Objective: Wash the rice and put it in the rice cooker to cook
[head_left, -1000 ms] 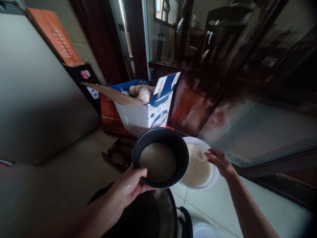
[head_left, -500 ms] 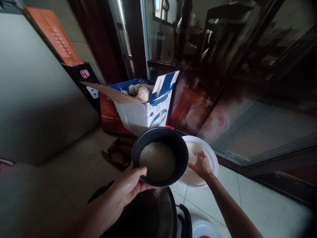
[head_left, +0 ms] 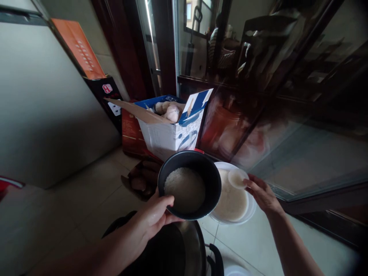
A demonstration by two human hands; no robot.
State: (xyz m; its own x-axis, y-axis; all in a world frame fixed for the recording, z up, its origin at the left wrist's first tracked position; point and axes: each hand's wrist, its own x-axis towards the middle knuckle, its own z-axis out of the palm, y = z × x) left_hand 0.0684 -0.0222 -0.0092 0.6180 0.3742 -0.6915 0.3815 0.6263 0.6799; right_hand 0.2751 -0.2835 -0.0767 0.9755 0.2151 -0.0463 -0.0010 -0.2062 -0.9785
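Note:
My left hand [head_left: 156, 214] grips the near rim of a black inner pot [head_left: 207, 174] with white rice in its bottom, held above the rice cooker body [head_left: 184, 249]. To its right, on the floor, stands a white bucket [head_left: 251, 207] of rice. My right hand [head_left: 263, 193] holds a small cup [head_left: 237, 178] full of rice over that bucket, fingers closed on the cup's edge.
An open white and blue cardboard box [head_left: 172, 134] with pale lumps stands behind the pot. A dark bag [head_left: 142, 180] of round things lies on the tiled floor. A grey appliance side [head_left: 43, 115] is at left, glass doors [head_left: 287, 115] at right.
My right hand dipped into the rice bucket half a second ago and has come back up to the right with the cup full of rice. The pot stays in my left hand.

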